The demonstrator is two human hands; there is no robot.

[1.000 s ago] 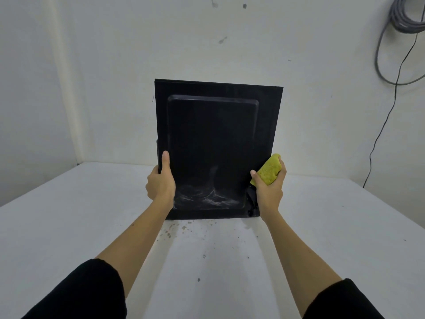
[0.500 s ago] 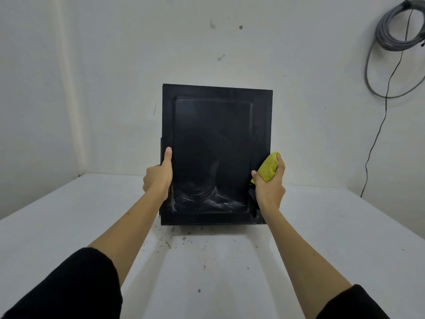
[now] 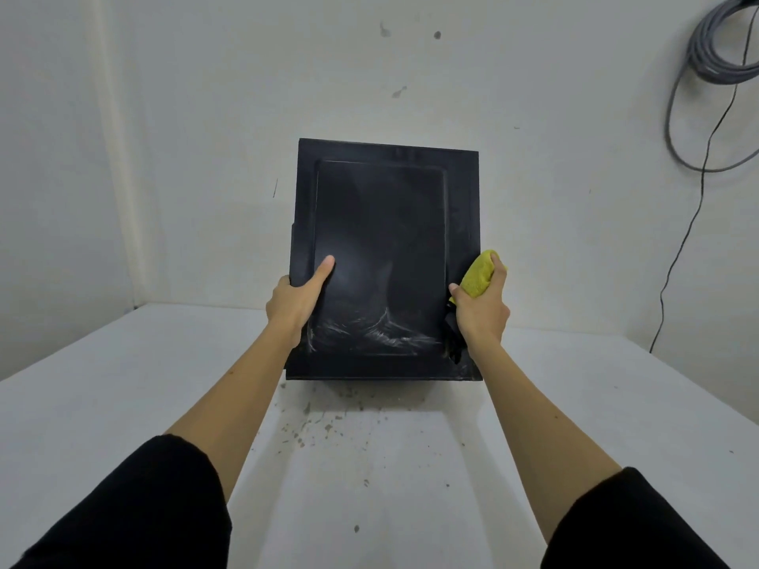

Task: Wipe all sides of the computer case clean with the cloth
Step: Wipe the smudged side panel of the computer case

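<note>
The black computer case stands on the white table, its broad side panel facing me and leaning back a little. White dusty streaks cross the lower part of that panel. My left hand grips the case's left edge, thumb lying on the panel, fingers hidden behind. My right hand is at the case's right edge and clutches a bunched yellow cloth against it. The far sides of the case are out of sight.
Dark crumbs and specks lie on the table just in front of the case. White walls close off the back and left. A coiled grey cable hangs on the wall at upper right, a thin black wire trailing down.
The case has turned and tipped back, so its panel looks narrower and squarer to me. My left thumb has slid further onto the panel. My right hand with the cloth stays at the right edge.
</note>
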